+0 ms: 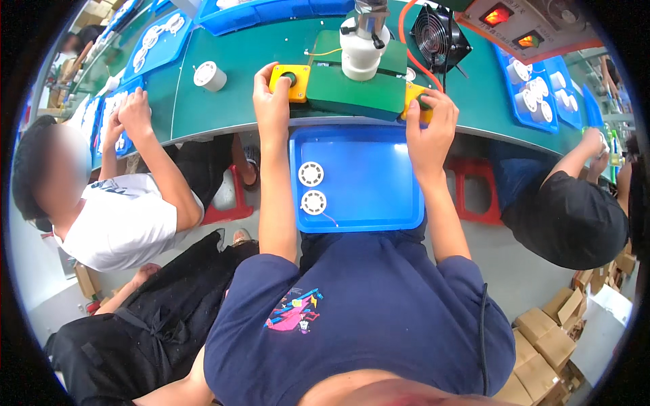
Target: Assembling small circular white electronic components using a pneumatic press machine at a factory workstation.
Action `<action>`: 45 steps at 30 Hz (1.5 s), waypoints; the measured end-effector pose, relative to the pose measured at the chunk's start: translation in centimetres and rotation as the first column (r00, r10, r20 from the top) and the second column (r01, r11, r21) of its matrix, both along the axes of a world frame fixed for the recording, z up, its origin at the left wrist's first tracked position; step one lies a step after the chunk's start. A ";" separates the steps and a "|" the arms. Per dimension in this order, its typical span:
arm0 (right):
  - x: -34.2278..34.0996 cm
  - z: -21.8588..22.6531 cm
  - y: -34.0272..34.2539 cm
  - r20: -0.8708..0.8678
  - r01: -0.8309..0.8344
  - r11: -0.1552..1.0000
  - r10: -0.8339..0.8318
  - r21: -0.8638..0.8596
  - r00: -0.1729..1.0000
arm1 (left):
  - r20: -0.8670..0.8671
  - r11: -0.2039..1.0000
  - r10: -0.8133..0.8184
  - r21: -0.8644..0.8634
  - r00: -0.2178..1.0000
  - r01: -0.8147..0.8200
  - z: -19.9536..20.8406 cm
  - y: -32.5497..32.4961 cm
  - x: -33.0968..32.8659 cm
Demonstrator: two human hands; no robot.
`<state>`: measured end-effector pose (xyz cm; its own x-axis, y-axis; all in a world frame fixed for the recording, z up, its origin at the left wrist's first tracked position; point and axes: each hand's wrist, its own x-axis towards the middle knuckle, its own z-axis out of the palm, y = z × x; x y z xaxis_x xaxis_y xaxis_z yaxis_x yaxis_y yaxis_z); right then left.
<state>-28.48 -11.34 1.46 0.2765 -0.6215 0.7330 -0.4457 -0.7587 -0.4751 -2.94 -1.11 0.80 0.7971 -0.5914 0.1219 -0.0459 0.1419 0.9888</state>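
My left hand [272, 105] is closed around the left yellow button box [300, 91], its thumb at the dark round button on top. On the opposite side of the green machine base [355, 95], my right hand [431, 128] grips the right yellow button box [412, 95], and its fingers partly cover that button. Between them a white cylindrical press head [362, 54] hangs from a metal shaft; whatever lies under it is hidden. In front of the base sits a blue tray [369, 179] holding two round white slotted parts, an upper one [311, 174] and a lower one [313, 202] with a thin wire.
A white cylindrical part [210, 76] stands on the green table [237, 47] at left. At back right are a black fan [440, 37] and a control box [535, 24] with lit switches. Blue trays of white parts [531, 95] lie farther right. People work on both sides.
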 end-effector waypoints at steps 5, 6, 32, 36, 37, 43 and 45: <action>0.4 1.8 -0.3 0.013 0.005 0.996 -0.006 0.093 1.000 | 0.137 0.997 0.074 -0.021 0.988 -0.072 -0.5 0.1 -0.5; 0.6 2.2 -0.4 0.060 -0.006 0.994 -0.001 0.107 0.998 | 0.161 0.993 0.114 -0.034 0.980 -0.110 -0.5 0.0 -0.7; 8.6 4.1 -2.7 0.535 -0.477 0.752 0.198 0.454 0.821 | 0.271 0.993 0.111 0.004 0.956 -0.117 -1.2 0.0 -1.2; 3.1 3.6 -0.3 0.350 -0.251 0.957 0.186 0.148 0.918 | 0.393 0.983 0.169 -0.004 0.904 -0.182 -1.4 0.7 -1.4; 1.4 3.5 0.1 0.411 -0.288 0.935 0.185 0.206 0.893 | 0.442 0.970 0.205 0.031 0.873 -0.243 -1.7 1.3 -1.4; -10.2 0.6 -6.8 0.495 -0.026 0.946 -0.145 0.322 0.857 | 0.645 0.816 0.371 0.116 0.668 -0.566 -1.9 6.6 -0.1; -14.1 -0.6 -10.5 0.568 -0.005 0.931 -0.218 0.365 0.794 | 0.652 0.801 0.387 0.112 0.652 -0.588 -2.0 6.8 1.2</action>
